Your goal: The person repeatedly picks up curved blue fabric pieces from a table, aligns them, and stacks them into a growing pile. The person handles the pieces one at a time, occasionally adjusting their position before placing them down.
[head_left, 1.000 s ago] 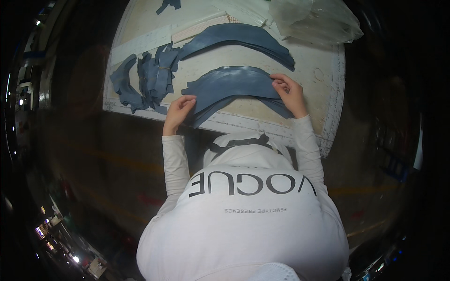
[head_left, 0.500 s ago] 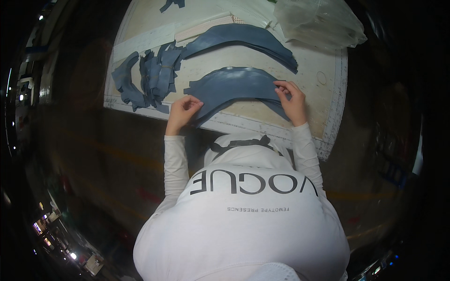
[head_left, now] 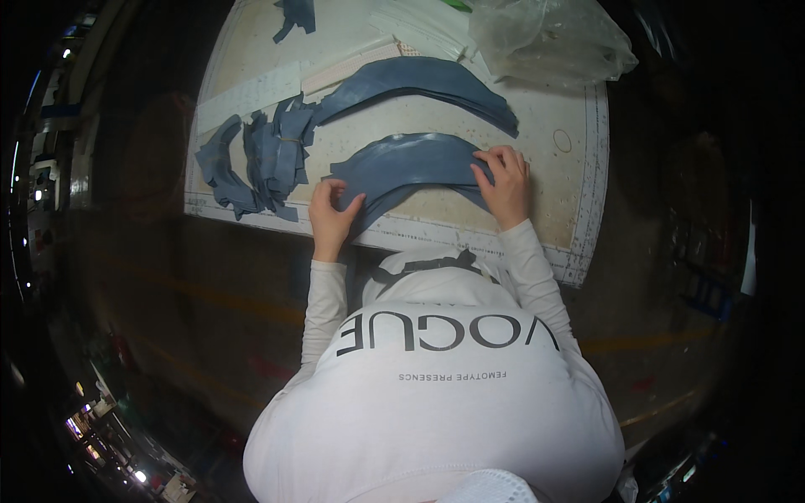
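Note:
A stack of curved blue-grey fabric pieces point(head_left: 419, 159) lies in an arch near the front edge of the table. At its left end my left hand point(head_left: 333, 216) has its thumb on the near edge and its fingers on the far side, gripping the stack's end. My right hand point(head_left: 505, 186) grips the right end in the same way, thumb on the inner edge and fingers on the outer one. Parts of both ends are hidden under my hands. Behind it lies a second curved stack of the same fabric point(head_left: 419, 77).
Bundled blue-grey fabric pieces point(head_left: 277, 151) lie at the table's left, beside a curved bundle point(head_left: 220, 168). A clear plastic bag point(head_left: 553, 42) sits at the far right. White paper sheets point(head_left: 423, 25) and a small fabric scrap point(head_left: 295, 18) are at the back of the table point(head_left: 553, 193).
My hands have come slightly closer together along the stack. The left fingers have gone from a pinch to a wider hold round the left end. The whole view has shifted a little.

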`<act>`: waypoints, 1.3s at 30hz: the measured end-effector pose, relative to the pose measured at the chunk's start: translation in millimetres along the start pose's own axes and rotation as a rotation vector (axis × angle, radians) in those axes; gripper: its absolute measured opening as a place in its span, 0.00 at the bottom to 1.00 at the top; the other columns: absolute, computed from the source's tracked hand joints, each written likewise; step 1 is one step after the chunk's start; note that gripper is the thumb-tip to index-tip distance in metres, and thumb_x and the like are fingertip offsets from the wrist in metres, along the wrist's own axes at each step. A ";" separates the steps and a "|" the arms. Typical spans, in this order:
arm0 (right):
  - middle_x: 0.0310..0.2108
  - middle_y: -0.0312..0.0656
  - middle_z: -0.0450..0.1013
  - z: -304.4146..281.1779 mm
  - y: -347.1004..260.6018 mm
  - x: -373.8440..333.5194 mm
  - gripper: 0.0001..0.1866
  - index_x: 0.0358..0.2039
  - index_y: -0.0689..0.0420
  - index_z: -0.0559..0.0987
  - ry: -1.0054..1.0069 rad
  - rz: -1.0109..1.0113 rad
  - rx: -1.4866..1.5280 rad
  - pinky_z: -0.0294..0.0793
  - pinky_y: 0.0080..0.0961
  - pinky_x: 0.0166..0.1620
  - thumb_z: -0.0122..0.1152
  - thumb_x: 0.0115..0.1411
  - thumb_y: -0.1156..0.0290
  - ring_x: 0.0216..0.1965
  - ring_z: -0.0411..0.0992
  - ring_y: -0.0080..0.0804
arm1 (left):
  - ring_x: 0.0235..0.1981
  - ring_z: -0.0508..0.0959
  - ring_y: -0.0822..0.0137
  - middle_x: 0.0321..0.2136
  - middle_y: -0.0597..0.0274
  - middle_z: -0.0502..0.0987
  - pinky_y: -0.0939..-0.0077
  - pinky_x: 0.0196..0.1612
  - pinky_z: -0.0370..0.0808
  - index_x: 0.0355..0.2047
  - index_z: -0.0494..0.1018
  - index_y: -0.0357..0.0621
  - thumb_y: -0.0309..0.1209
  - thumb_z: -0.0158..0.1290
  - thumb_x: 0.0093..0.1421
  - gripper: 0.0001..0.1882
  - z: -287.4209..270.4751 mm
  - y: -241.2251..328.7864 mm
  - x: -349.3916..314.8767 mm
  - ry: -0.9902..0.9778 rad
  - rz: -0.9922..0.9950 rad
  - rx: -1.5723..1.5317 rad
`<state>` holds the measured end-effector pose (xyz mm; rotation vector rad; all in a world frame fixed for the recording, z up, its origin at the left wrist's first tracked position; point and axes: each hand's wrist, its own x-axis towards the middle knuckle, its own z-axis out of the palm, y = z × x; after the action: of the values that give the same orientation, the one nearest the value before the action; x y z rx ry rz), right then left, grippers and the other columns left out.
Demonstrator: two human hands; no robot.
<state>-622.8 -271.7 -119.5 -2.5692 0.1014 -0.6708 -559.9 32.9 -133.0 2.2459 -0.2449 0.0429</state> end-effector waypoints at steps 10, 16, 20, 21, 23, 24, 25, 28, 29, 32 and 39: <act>0.29 0.37 0.77 -65.6 -63.1 64.6 0.07 0.32 0.55 0.74 -0.162 -0.190 0.305 0.68 0.27 0.33 0.62 0.54 0.75 0.29 0.76 0.36 | 0.42 0.75 0.58 0.41 0.59 0.78 0.71 0.45 0.72 0.47 0.74 0.41 0.33 0.70 0.42 0.30 5.6 39.6 46.0 -0.203 0.228 -0.191; 0.29 0.39 0.78 -86.4 -40.3 107.6 0.06 0.32 0.59 0.76 -0.033 -0.072 0.461 0.75 0.23 0.38 0.65 0.54 0.76 0.31 0.79 0.33 | 0.32 0.75 0.75 0.29 0.67 0.77 0.80 0.39 0.71 0.34 0.76 0.37 0.28 0.64 0.53 0.11 -14.4 20.2 70.5 -0.556 0.084 -0.477; 0.30 0.39 0.79 -45.6 9.3 130.4 0.07 0.34 0.59 0.78 0.039 0.134 0.713 0.75 0.23 0.40 0.65 0.54 0.77 0.34 0.79 0.28 | 0.31 0.74 0.80 0.27 0.71 0.77 0.86 0.37 0.70 0.36 0.77 0.38 0.26 0.60 0.57 0.08 -29.4 11.2 119.6 -0.360 0.032 -0.616; 0.30 0.39 0.79 -29.5 20.6 133.1 0.07 0.34 0.59 0.78 0.053 0.137 0.749 0.75 0.22 0.41 0.65 0.54 0.77 0.35 0.79 0.28 | 0.31 0.75 0.80 0.27 0.71 0.77 0.85 0.37 0.71 0.37 0.77 0.38 0.26 0.59 0.57 0.08 -29.9 10.6 136.5 -0.298 0.055 -0.543; 0.31 0.40 0.79 1.6 41.5 135.3 0.08 0.35 0.58 0.78 0.074 0.202 0.795 0.75 0.22 0.41 0.65 0.54 0.77 0.37 0.79 0.29 | 0.31 0.76 0.79 0.27 0.68 0.79 0.83 0.38 0.71 0.38 0.78 0.39 0.25 0.58 0.56 0.09 -23.8 11.5 169.0 -0.199 0.098 -0.455; 0.32 0.40 0.79 16.8 50.0 136.1 0.08 0.35 0.58 0.78 0.075 0.213 0.737 0.75 0.23 0.41 0.65 0.53 0.76 0.36 0.79 0.30 | 0.31 0.76 0.78 0.27 0.67 0.79 0.82 0.38 0.72 0.38 0.79 0.40 0.25 0.57 0.56 0.09 -17.1 12.1 180.6 -0.164 0.118 -0.359; 0.33 0.41 0.79 30.6 57.0 136.7 0.09 0.36 0.57 0.79 0.076 0.224 0.679 0.75 0.24 0.41 0.66 0.53 0.76 0.36 0.79 0.31 | 0.30 0.77 0.77 0.27 0.65 0.80 0.82 0.38 0.72 0.38 0.79 0.41 0.26 0.57 0.55 0.09 -8.7 13.1 191.0 -0.129 0.137 -0.264; 0.37 0.41 0.78 53.7 72.1 131.2 0.12 0.37 0.55 0.79 -0.030 0.312 0.429 0.75 0.28 0.41 0.68 0.52 0.73 0.37 0.79 0.35 | 0.31 0.80 0.65 0.27 0.58 0.81 0.73 0.40 0.75 0.38 0.80 0.48 0.31 0.59 0.53 0.12 12.1 14.1 213.1 -0.107 0.175 0.015; 0.39 0.42 0.78 56.8 74.1 130.0 0.12 0.38 0.55 0.79 -0.086 0.361 0.325 0.75 0.30 0.42 0.68 0.51 0.72 0.38 0.78 0.36 | 0.32 0.80 0.63 0.28 0.57 0.81 0.71 0.41 0.75 0.39 0.81 0.49 0.33 0.59 0.52 0.12 17.8 13.9 215.5 -0.135 0.189 0.131; 0.43 0.43 0.77 55.5 71.5 124.2 0.18 0.42 0.52 0.79 -0.046 0.198 0.163 0.74 0.34 0.43 0.71 0.49 0.69 0.40 0.77 0.40 | 0.40 0.80 0.56 0.35 0.55 0.81 0.64 0.45 0.75 0.44 0.79 0.50 0.45 0.65 0.45 0.25 26.4 13.8 215.5 -0.134 0.340 0.430; 0.50 0.44 0.74 41.0 52.1 128.9 0.38 0.58 0.47 0.70 -0.402 0.241 -0.027 0.71 0.38 0.53 0.75 0.45 0.62 0.52 0.72 0.46 | 0.46 0.77 0.53 0.45 0.53 0.77 0.64 0.48 0.74 0.51 0.74 0.48 0.51 0.69 0.38 0.40 26.9 31.1 211.4 -0.293 0.241 0.528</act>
<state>-487.7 -324.1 -118.3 -2.6048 0.2814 -0.0601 -360.0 -41.2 -102.0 2.7311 -0.7344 -0.1066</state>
